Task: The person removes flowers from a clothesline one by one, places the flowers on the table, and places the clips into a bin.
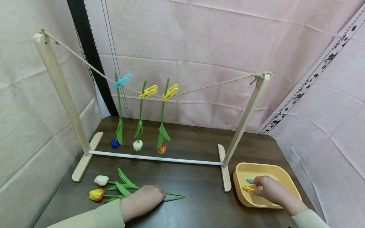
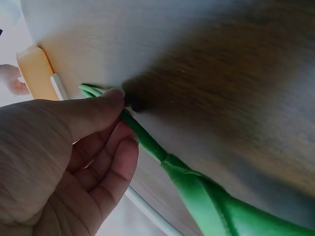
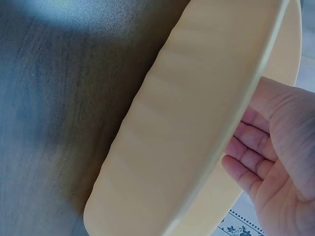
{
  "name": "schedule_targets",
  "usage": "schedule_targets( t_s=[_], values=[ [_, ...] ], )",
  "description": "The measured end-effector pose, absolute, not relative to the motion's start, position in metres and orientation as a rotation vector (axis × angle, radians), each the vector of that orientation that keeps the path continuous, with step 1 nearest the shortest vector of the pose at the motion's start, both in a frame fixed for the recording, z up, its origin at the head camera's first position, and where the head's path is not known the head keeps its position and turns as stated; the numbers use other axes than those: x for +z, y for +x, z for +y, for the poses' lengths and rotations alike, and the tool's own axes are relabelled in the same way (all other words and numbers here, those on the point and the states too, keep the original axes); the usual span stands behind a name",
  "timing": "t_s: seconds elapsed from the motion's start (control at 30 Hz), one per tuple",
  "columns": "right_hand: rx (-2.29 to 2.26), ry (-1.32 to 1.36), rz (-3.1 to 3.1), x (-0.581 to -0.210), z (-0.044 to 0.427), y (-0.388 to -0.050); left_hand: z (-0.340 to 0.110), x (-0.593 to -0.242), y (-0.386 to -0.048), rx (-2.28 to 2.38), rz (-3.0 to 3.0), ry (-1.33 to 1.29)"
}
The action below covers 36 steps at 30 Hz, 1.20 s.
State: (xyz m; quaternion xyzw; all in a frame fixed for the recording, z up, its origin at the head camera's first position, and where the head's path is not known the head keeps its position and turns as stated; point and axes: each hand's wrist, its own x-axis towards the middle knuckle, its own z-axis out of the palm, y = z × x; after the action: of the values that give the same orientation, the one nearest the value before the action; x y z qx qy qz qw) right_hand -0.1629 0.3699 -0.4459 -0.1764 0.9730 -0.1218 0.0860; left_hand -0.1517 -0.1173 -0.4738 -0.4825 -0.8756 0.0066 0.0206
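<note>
Two artificial tulips lie on the table at the front left, a white tulip (image 1: 101,180) and a yellow-orange tulip (image 1: 96,195). My left hand (image 1: 144,200) is over their stems; up close in the left wrist view, its thumb and forefinger pinch a green stem (image 2: 147,139). Which flower that stem belongs to cannot be told. At the right, my right hand (image 1: 272,190) reaches into a yellow tray (image 1: 285,172), thumb and forefinger around the end of a yellow clothespin (image 1: 247,187). Beside it is a blue clothespin (image 1: 249,180). In the right wrist view the tray wall hides the thumb and forefinger tips.
A rope (image 1: 211,87) sags between two wooden posts (image 1: 247,122). From it hang blue (image 1: 115,143), white (image 1: 137,145) and red-orange (image 1: 162,148) tulips, heads down, on one blue and two yellow clothespins. A white bar (image 1: 156,158) joins the wooden feet.
</note>
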Motion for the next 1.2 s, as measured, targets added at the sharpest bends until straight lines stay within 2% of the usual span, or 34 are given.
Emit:
schedule_targets(
  t_s=[0.47,0.7,0.93,1.2],
  values=[
    [-0.389,-0.477,2.906,-0.442,0.368,-0.163,-0.118,-0.466,-0.150,-0.054,-2.789,-1.497],
    [-0.415,-0.509,2.975,-0.402,0.347,-0.175,-0.121,-0.442,-0.164,-0.243,-2.789,-1.467],
    [-0.351,-0.775,3.140,-0.350,0.301,-0.192,-0.125,-0.398,-0.181,-0.531,-2.712,-1.226],
    [-0.425,-1.261,3.236,-0.292,0.242,-0.207,-0.129,-0.355,-0.195,-0.862,-2.482,-0.933]
  ],
)
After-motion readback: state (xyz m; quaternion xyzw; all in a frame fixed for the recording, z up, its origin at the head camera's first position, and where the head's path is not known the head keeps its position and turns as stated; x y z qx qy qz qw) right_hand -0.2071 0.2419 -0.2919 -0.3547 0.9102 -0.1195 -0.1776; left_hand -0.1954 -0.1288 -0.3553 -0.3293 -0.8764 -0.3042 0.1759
